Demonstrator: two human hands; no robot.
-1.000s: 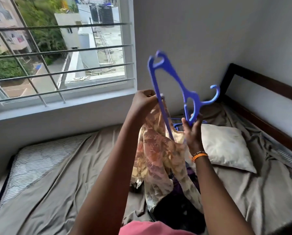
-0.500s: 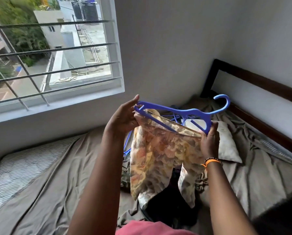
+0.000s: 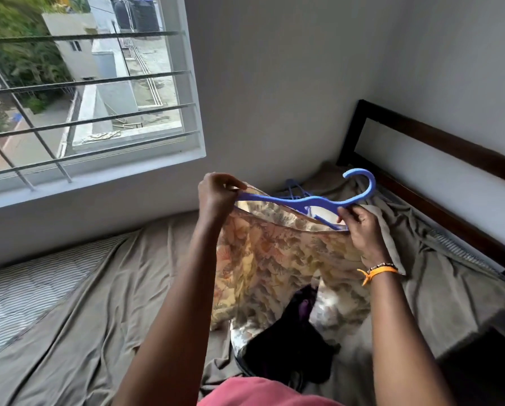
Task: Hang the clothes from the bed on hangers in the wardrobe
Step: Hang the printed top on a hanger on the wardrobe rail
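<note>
Garment on hanger, held over bed

Left hand (image 3: 216, 191) pinches the floral garment (image 3: 277, 259) against the hanger (image 3: 301, 202) end. Garment hangs from the hanger above the bed (image 3: 93, 312) and dark clothes (image 3: 286, 356). Right hand (image 3: 362, 230) grips the hanger's right end, its hook pointing far right.

hanger's (image 3: 307, 200) lower bar inside floral garment (image 3: 274, 253), pillow (image 3: 389, 230) mostly covered, dark clothes (image 3: 289, 356) blurred
</note>
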